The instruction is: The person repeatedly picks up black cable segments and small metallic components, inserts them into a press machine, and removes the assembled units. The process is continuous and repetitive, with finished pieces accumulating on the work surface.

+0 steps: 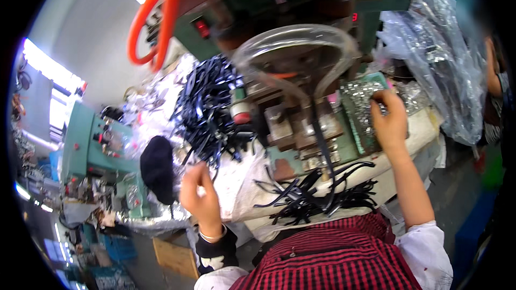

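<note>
The right hand (391, 121) is hovering over silvery pieces (357, 99) on the tabletop (424, 127); probably light, stiff, slippery, they are inviting edge pinches. I cannot tell whether its grip or the left hand (201, 196) is grasping anything.

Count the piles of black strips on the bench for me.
2: a larger pile beyond the left hand, and a smaller pile at the bench's near edge, just in front of the checked apron. Others could be hidden.

Both hands (200, 197) (391, 122) well apart, fingers (386, 96) curled
</note>
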A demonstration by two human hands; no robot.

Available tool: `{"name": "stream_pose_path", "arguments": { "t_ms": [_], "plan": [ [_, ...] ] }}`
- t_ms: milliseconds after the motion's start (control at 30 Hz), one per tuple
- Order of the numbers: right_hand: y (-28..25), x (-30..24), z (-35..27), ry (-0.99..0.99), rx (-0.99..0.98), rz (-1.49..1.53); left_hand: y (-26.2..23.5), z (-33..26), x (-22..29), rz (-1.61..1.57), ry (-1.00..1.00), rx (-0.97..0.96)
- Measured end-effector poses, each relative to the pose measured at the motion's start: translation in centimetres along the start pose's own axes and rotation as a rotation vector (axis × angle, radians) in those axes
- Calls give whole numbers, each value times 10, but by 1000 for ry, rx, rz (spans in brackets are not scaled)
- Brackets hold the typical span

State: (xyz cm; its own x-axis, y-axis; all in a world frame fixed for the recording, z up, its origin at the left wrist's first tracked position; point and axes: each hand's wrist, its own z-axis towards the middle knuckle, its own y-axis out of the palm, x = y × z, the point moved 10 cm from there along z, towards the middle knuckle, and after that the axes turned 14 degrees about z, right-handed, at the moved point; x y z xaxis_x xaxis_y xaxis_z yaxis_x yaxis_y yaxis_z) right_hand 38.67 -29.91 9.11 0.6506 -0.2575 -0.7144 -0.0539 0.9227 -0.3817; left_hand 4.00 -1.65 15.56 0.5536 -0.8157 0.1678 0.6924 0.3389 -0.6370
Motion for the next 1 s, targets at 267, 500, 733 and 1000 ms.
{"name": "stream_pose_path", "arguments": {
  "t_ms": [267,500,733,1000],
  "plan": [
    [26,-24,12,20,7,190,72,11,-41,335,36,-226],
    [-16,1,-18,80,117,6,132,-15,-66,364,66,-388],
    [7,-73,-3,49,-131,504,155,-24,-48,-598,-405,-856],
    [73,-78,-19,414,-45,1048,106,-11,-16,-658,-571,-318]
  ]
}}
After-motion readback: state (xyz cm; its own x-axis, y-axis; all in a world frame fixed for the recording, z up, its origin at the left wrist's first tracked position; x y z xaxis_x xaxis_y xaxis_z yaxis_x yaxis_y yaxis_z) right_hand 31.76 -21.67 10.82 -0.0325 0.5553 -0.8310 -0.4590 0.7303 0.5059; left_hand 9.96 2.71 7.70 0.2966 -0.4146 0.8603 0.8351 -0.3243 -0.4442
